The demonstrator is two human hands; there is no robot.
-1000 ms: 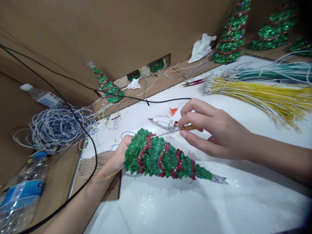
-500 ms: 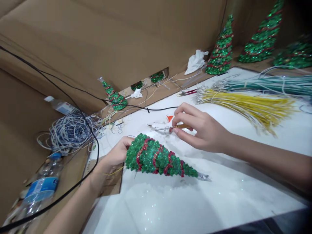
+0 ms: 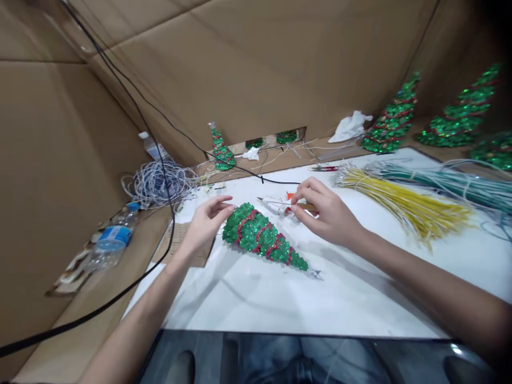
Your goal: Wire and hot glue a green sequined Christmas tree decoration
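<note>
Several cardboard walls [image 3: 280, 69], white tabletop [image 3: 352, 298], left hand [image 3: 207, 223] spread near green tree [image 3: 264, 237], right hand [image 3: 330, 214] pinching tool [image 3: 310, 207]

Brown cardboard walls [image 3: 256, 69] are boxing this spot in, with a low slot [image 3: 269, 142] showing along the back one. A white worktop [image 3: 256, 309] is sitting below, catching soft light, while the upper right is looking pretty dark.

Single head cam, worn by the person, looking forward and down. Close on the desk [image 3: 320, 304], both hands [image 3: 203, 221] [image 3: 328, 214] around mid-frame; cardboard wall [image 3: 256, 64] across the top, person's own lap [image 3: 280, 354] along the bottom edge. Wide framing.
</note>
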